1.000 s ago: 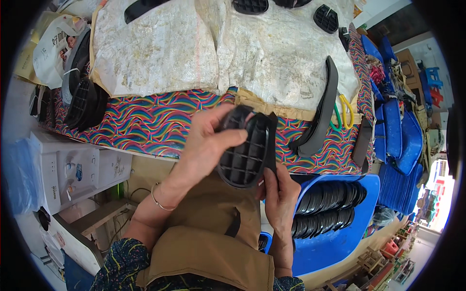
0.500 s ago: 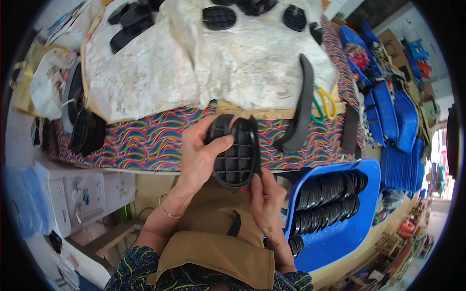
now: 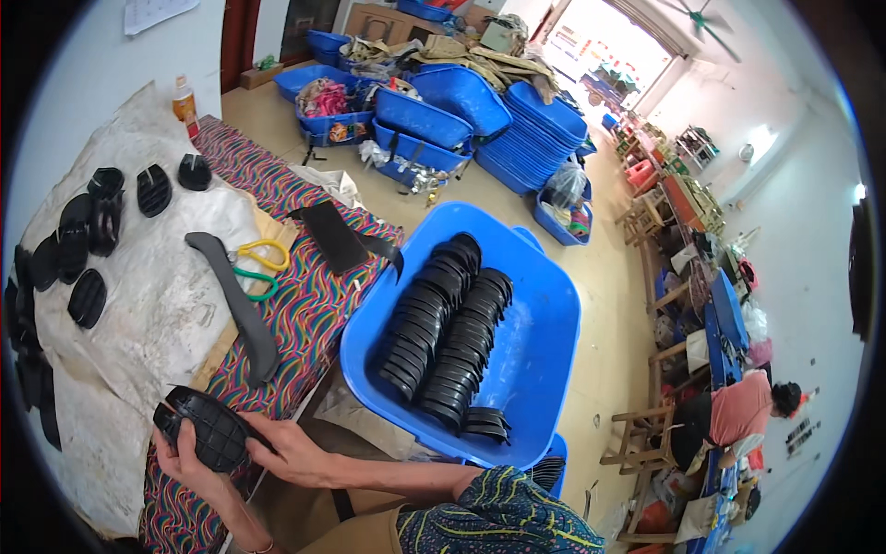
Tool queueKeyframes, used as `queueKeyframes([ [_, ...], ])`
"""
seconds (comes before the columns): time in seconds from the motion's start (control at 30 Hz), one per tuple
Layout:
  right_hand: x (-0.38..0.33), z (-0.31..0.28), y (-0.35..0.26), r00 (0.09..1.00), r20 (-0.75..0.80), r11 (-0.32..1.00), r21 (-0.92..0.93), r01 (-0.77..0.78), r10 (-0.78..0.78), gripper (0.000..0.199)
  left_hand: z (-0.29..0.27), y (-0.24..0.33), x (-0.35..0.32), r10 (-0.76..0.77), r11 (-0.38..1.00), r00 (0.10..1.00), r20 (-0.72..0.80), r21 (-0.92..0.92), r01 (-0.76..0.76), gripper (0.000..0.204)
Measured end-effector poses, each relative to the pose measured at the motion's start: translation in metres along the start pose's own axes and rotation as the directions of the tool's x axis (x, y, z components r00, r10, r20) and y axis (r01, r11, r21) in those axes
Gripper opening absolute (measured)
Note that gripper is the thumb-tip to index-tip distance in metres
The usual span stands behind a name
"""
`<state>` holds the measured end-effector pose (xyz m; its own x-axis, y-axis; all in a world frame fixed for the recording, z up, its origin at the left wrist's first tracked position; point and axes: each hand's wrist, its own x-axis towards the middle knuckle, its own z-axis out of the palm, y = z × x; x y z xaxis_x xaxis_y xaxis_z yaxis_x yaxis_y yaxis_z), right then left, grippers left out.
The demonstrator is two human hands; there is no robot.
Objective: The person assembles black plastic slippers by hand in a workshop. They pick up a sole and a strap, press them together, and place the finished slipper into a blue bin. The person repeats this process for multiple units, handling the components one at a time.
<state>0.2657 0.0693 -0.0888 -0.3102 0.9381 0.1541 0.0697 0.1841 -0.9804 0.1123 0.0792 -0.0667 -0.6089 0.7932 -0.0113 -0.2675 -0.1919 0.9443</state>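
Low at the left of the view, both my hands hold a black oval pad (image 3: pixel 214 429) with a grid of grooves across its face. My left hand (image 3: pixel 196 469) grips it from the near side, fingers bent against its face. At the pad's right edge my right hand (image 3: pixel 288 451) is closed, its fingertips pressed on the rim and partly hidden. Just beyond, a long dark grey curved strip (image 3: pixel 238 309) lies on the table beside scissors with one yellow and one green handle (image 3: pixel 265 256).
A blue tub (image 3: pixel 531 369) beside the table holds rows of black pads (image 3: pixel 448 337). More pads (image 3: pixel 88 298) lie on the white sheet (image 3: pixel 157 342) over the patterned tablecloth (image 3: pixel 300 323). Stacked blue tubs (image 3: pixel 526 138) stand farther off. A person (image 3: pixel 738 411) sits at the right.
The view has swung to the right, bringing the whole blue tub and the room into sight. The pad stays in both hands, now tilted and lower left in the picture.
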Motion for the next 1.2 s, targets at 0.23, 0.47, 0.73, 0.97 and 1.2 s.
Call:
queueKeyframes([
  [0.23,0.009,0.017,0.003,0.986,-0.123,0.990,0.071,0.121,-0.111,0.040,-0.012,-0.010,0.002,0.142,0.990,0.989,-0.029,0.024,-0.141,0.038],
  [0.47,0.018,0.019,0.004,0.992,-0.078,0.983,0.144,0.109,-0.099,0.041,-0.022,-0.017,0.002,0.117,0.991,0.991,-0.067,-0.054,-0.121,0.043],
  [0.73,0.036,0.016,-0.001,0.990,0.049,0.980,0.153,0.123,-0.132,0.039,-0.087,-0.040,0.006,0.007,0.983,1.000,-0.005,-0.185,-0.008,0.057],
  [0.97,0.046,0.020,0.010,0.924,0.109,0.929,-0.012,0.369,-0.366,0.041,-0.104,-0.009,0.031,0.139,0.838,0.737,0.662,-0.475,0.268,0.065],
  [1.2,0.054,0.033,0.008,0.808,0.331,0.781,-0.248,0.573,-0.488,0.052,-0.135,0.014,0.036,-0.175,0.980,0.828,0.532,0.010,0.201,0.054],
])
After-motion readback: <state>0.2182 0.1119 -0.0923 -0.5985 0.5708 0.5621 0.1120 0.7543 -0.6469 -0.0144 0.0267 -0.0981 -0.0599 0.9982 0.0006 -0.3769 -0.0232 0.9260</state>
